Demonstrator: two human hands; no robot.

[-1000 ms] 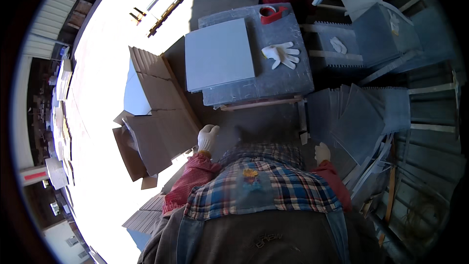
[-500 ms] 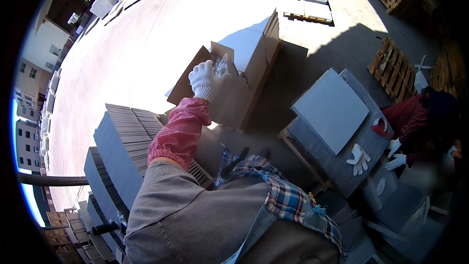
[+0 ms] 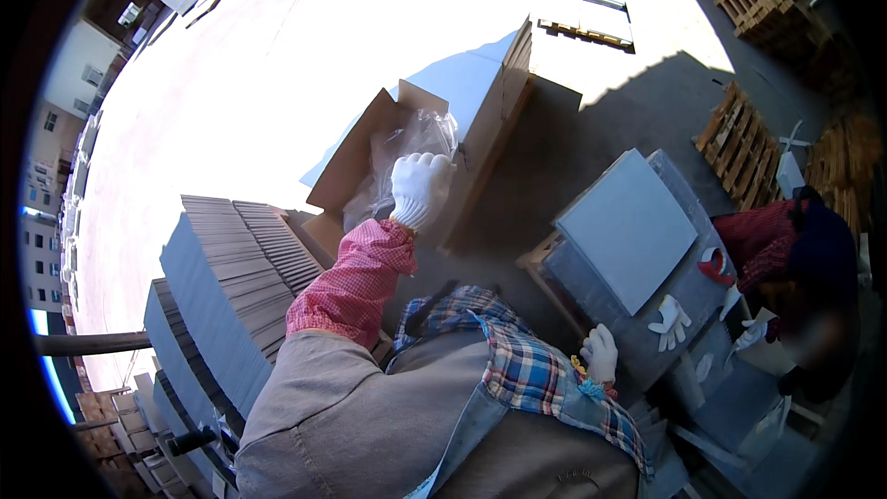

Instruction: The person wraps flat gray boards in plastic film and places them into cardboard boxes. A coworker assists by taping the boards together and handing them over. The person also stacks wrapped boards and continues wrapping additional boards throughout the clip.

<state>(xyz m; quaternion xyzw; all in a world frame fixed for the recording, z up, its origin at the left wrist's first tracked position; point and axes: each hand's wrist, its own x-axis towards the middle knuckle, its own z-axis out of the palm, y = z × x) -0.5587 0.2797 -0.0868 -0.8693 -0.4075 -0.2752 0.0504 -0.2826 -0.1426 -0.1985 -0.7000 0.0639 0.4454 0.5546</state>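
My left hand [image 3: 422, 187], in a white knitted glove, is closed in a fist at the near side of an open cardboard box [image 3: 356, 150]. It grips the edge of a crumpled clear plastic bag [image 3: 386, 162] that lines the box and bulges out of its top. What lies beneath the plastic is hidden. My right hand [image 3: 600, 354], also white-gloved, hangs low beside my apron at the near left edge of the work table [image 3: 577, 279]. Its fingers are bent and partly turned away, so their closure is unclear.
Beyond the box is a pallet stack of pale boards [image 3: 473, 83]. More grey boards [image 3: 222, 277] stand at the left. On the table lie a light panel [image 3: 628, 226], a loose glove [image 3: 669, 322] and a red tape roll [image 3: 713, 264]. At right, a co-worker [image 3: 771, 249] leans in; wooden pallets [image 3: 736, 134] stand behind.
My left hand has come down and nearer from the box top, its spread fingers closing and drawing the plastic up. My right hand has come into view beside the table. The co-worker's hands have shifted.
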